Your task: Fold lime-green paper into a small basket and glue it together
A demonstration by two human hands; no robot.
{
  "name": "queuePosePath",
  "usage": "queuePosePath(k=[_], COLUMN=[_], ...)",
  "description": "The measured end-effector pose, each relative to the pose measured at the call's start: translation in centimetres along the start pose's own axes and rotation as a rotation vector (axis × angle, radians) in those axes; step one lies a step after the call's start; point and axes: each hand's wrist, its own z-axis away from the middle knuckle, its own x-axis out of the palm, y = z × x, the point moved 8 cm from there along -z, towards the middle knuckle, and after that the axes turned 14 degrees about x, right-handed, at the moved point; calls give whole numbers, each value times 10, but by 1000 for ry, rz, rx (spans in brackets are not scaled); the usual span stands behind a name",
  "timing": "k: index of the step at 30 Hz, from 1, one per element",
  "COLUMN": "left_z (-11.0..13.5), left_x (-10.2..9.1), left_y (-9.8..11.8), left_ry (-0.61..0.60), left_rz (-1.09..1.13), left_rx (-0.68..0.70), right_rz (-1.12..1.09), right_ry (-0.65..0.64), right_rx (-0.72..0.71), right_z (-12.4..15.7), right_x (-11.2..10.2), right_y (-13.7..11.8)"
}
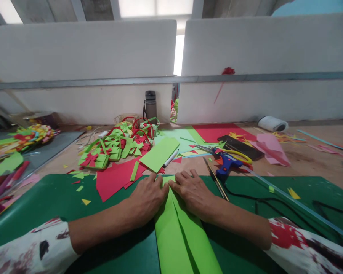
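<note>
A long sheet of light green paper (174, 236) lies folded lengthwise on the green mat, with a dark gap running between its two flaps. At the paper's far end, my left hand (150, 196) grips the left edge with fingers curled. My right hand (193, 192) does the same on the right side, its thumb close to the left thumb at the middle fold. Both sets of fingertips are partly hidden. Just beyond the hands are a smaller green paper piece (160, 154), a white marker (170, 158) and red paper (111, 180).
A blue glue gun (227, 164) with a black cord, yellow-handled scissors (240, 155) and a dark phone-like slab (241, 147) lie right. Green and red paper baskets (117, 144) are heaped left. A bottle (151, 104) stands by the white partition (82, 57). Scraps dot the cutting mat (54, 198).
</note>
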Motion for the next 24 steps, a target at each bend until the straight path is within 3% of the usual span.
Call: queuePosePath(k=[14, 24], left_z=[-1, 6], left_x=[-1, -7], left_y=[1, 0], left_ry=[35, 122], left_rz=[-16, 32], left_rx=[17, 32], right_rz=[-2, -28], right_ry=[9, 17], right_rx=[20, 1], right_z=[-17, -9], right_x=[3, 3], right_y=[1, 1])
